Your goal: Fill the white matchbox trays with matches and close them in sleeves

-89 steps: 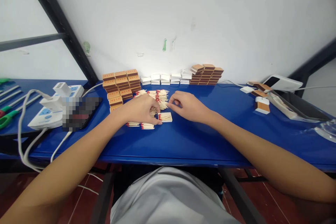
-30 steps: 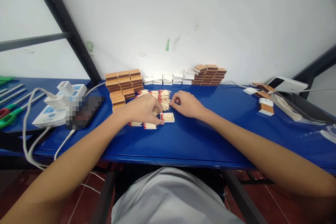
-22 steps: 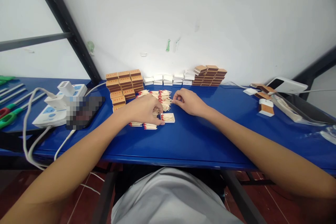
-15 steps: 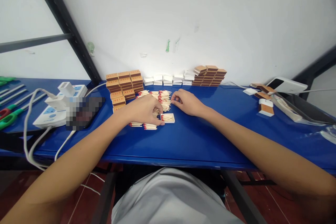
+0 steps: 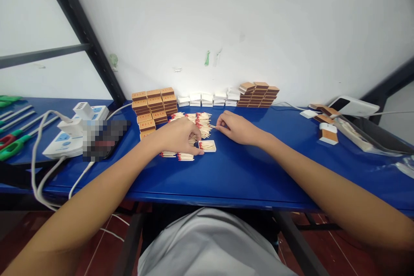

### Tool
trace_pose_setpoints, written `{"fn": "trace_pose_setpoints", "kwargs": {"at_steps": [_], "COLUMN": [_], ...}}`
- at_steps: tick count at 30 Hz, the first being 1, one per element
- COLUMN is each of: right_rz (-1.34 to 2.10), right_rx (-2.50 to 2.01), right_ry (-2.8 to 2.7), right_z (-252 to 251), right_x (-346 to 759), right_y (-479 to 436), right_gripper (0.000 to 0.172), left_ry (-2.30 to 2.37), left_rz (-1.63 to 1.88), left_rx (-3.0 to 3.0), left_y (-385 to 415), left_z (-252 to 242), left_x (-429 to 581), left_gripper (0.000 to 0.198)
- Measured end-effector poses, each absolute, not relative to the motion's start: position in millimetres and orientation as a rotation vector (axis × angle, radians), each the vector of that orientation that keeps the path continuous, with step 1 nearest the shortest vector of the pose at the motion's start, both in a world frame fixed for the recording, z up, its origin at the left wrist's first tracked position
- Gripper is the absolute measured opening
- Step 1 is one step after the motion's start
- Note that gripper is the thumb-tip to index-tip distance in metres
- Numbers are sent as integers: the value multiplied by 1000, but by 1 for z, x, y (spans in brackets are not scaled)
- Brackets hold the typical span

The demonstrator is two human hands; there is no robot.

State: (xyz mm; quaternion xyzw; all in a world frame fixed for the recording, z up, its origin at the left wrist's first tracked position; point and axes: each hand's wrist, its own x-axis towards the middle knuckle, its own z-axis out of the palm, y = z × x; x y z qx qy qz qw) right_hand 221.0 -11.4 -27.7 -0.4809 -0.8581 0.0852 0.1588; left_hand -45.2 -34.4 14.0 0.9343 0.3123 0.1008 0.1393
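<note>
At mid-frame, the left hand (image 5: 183,134) pinches a matchbox tray (image 5: 211,151), likely to steady it — the right hand (image 5: 235,127) pinches a match (image 5: 212,127) by its plain end.

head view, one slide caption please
Left hand holds a white tray of matches; right hand is beside a match pile

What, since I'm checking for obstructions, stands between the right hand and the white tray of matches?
Nothing visible does. The right hand, seemingly pinching a match, is just beyond the white tray, toward its right end. The match pile lies left of those fingertips; the left hand holds the tray's left end.
</note>
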Motion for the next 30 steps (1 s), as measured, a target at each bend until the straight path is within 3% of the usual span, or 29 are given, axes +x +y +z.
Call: {"fn": "trace_pose_setpoints", "kwargs": {"at_steps": [16,30], "right_rz": [472,353], "right_rx": [-1142,-1120], "right_ry": [-2608,-2487], "right_z": [-1,-13], "right_x": [212,197], "right_y": [-56,-51], "right_gripper": [13,9], "left_ry": [996,984], "left_rz": [252,216], "left_rx": [2732,2651], "left_y": [-34,-37], "left_z": [12,15], "left_x": [-43,-42], "left_gripper": [31,33]}}
